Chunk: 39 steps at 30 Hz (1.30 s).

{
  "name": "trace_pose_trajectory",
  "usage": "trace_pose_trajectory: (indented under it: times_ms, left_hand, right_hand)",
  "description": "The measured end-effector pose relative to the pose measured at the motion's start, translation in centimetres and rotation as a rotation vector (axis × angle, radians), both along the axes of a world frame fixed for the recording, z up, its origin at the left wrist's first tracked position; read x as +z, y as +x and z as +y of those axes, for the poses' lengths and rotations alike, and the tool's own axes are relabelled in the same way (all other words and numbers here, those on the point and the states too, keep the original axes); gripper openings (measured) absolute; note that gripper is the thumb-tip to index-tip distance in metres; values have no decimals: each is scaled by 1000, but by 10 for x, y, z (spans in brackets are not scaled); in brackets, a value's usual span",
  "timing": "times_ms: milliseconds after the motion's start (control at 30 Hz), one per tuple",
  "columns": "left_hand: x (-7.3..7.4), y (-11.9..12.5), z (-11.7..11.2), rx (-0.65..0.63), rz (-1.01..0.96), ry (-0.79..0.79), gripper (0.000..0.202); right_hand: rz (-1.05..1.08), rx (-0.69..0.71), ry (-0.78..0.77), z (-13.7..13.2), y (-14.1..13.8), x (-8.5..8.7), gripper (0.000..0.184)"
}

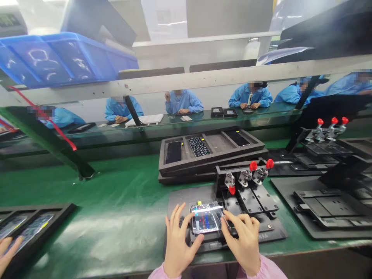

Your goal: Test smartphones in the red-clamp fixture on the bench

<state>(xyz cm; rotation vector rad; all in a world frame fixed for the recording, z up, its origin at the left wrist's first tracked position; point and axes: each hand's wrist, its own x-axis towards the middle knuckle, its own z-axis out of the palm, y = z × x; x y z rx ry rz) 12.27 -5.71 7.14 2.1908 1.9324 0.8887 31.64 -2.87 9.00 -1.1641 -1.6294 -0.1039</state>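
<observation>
A shiny phone-shaped panel [207,218] lies in the black clamping jig [250,201] near the table's front edge. My left hand [178,242] rests at the panel's left edge, fingers spread and fingertips touching it. On the panel's right edge lies my right hand [243,240], its fingers stretched flat over the jig. Behind the panel stand the jig's three red-knobbed toggle clamps [250,173]; the left one is folded down toward the panel, the other two stand up.
Stacked black trays [209,149] with phone parts lie behind the jig. More jigs [325,205] fill the right side. A tray [31,226] with panels sits at left, another person's hand [8,252] on it. Several blue-coated workers sit beyond the conveyor. Blue bin [58,58] overhead.
</observation>
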Motion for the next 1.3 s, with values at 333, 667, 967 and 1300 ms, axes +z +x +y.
trace_pose_trajectory:
  times_ms: [333, 667, 967, 1300]
  left_hand:
    - [1, 2, 4, -1, 53, -71, 53]
    - [-1, -1, 6, -19, -3, -117, 75]
    - [-17, -29, 8, 57, -204, -74, 59]
    - [-37, -66, 15, 285, -388, -158, 48]
  right_hand:
    - [-3, 1, -7, 0, 1, 1, 17]
    - [28, 14, -6, -2, 2, 0, 17]
    - [15, 12, -9, -5, 4, -1, 5]
    - [39, 19, -11, -14, -4, -2, 9]
